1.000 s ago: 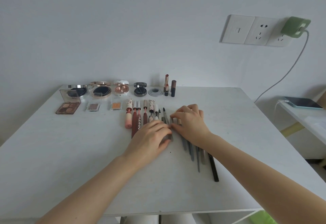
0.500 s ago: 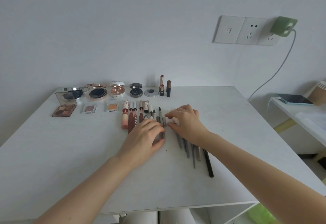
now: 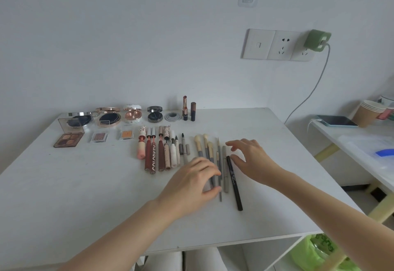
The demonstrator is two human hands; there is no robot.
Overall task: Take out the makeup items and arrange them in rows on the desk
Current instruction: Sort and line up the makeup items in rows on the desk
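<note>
— Near the desk's front-right area, what changed?
— The right hand has lifted off the brushes, fingers spread and holding nothing; they now lie side by side.
— And the left hand?
— Fingertips pressed flat on the brush handles, black pencil just right of it. Probably final straightening.
</note>
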